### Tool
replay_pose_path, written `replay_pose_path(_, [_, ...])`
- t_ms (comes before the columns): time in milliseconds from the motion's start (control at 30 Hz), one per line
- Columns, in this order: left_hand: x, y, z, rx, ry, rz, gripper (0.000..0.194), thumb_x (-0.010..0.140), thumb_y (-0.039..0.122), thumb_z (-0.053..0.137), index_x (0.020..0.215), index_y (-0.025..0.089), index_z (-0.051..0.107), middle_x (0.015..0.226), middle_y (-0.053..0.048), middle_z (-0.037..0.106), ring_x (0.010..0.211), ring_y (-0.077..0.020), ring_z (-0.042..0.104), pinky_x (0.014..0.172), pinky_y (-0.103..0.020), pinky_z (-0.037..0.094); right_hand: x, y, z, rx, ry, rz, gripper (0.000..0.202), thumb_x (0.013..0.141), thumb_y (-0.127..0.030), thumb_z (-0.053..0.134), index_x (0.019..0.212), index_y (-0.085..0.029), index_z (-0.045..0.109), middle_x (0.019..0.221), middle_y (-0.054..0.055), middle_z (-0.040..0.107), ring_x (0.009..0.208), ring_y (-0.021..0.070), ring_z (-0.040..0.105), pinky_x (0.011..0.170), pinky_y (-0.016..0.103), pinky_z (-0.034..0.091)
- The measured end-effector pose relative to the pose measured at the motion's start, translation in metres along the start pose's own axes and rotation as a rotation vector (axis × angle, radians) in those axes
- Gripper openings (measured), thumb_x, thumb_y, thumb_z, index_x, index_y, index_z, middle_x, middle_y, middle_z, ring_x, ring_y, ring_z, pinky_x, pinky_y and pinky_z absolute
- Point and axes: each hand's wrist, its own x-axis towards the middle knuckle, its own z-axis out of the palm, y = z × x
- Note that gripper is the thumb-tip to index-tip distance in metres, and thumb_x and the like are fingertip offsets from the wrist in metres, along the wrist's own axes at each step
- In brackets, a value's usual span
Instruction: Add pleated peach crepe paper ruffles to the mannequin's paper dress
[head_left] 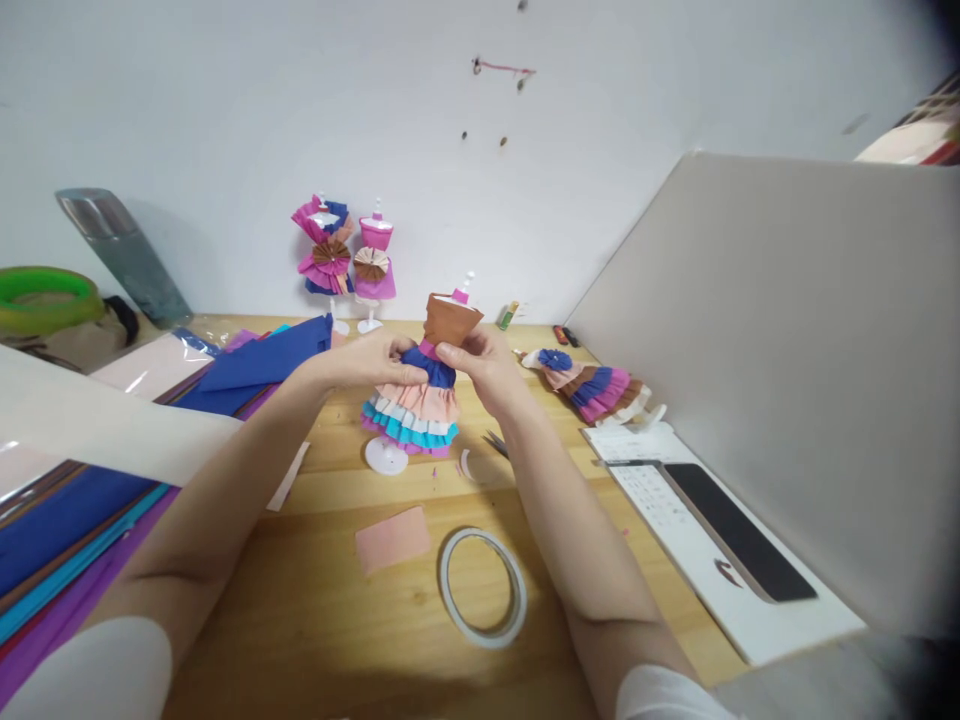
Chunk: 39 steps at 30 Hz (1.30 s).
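Observation:
A small dress form on a white round base leans slightly to the right near the middle of the table. It wears a brown top, a pink waist and a tiered skirt in blue, peach, white, turquoise and purple. My left hand pinches the skirt's blue upper layer from the left. On the other side my right hand grips the waist, its thumb on the front below the brown top and its other fingers partly hidden behind.
Tape roll and peach paper piece lie in front; scissors lie under my right forearm. Two dressed forms stand behind. Coloured papers cover the left, near a bottle. A ruffled dress and phone lie right.

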Motion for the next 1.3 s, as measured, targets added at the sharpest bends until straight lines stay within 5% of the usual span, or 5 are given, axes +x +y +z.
replay_pose_path(300, [-0.002, 0.001, -0.006, -0.036, -0.020, 0.186, 0.025, 0.069, 0.034, 0.068, 0.084, 0.014, 0.065, 0.082, -0.001, 0.067, 0.072, -0.0118, 0.055, 0.064, -0.022, 0.046, -0.005, -0.005, 0.000, -0.075, -0.052, -0.031, 0.048, 0.062, -0.055, 0.084, 0.091, -0.019, 0.070, 0.099, 0.005, 0.073, 0.097, 0.0242, 0.066, 0.092, 0.038, 0.050])
replay_pose_path(533, [-0.007, -0.011, -0.017, -0.282, 0.244, 0.088, 0.054, 0.083, 0.068, 0.054, 0.087, 0.018, 0.073, 0.086, -0.006, 0.075, 0.085, -0.0188, 0.068, 0.081, -0.033, 0.053, -0.008, -0.006, 0.006, -0.107, -0.042, -0.066, 0.061, 0.058, -0.063, 0.082, 0.099, -0.021, 0.067, 0.103, 0.004, 0.070, 0.101, 0.0253, 0.065, 0.093, 0.040, 0.051])
replay_pose_path(700, [-0.006, -0.006, -0.017, -0.343, 0.368, 0.023, 0.053, 0.087, 0.064, 0.054, 0.083, 0.015, 0.071, 0.081, -0.007, 0.075, 0.077, -0.0168, 0.069, 0.081, -0.034, 0.053, -0.004, 0.007, 0.013, -0.125, 0.083, -0.110, 0.059, 0.061, -0.068, 0.078, 0.096, -0.023, 0.064, 0.100, 0.005, 0.069, 0.103, 0.0270, 0.064, 0.093, 0.042, 0.051])
replay_pose_path(1033, [-0.004, 0.013, -0.009, -0.508, 0.679, -0.032, 0.046, 0.100, 0.039, 0.042, 0.068, 0.014, 0.062, 0.062, -0.005, 0.066, 0.062, -0.0139, 0.066, 0.067, -0.029, 0.052, -0.008, 0.033, 0.018, -0.137, 0.139, -0.151, 0.033, 0.074, -0.047, 0.076, 0.097, -0.025, 0.066, 0.102, 0.008, 0.074, 0.096, 0.0265, 0.070, 0.090, 0.042, 0.054])
replay_pose_path(1300, [0.007, -0.006, -0.005, -0.434, 0.721, 0.145, 0.053, 0.098, 0.053, 0.039, 0.069, 0.016, 0.063, 0.078, -0.010, 0.071, 0.075, -0.0158, 0.066, 0.074, -0.031, 0.052, -0.015, 0.036, 0.017, -0.148, 0.067, -0.124, 0.031, 0.070, -0.037, 0.081, 0.095, -0.025, 0.068, 0.098, 0.007, 0.076, 0.093, 0.0315, 0.073, 0.086, 0.051, 0.059])
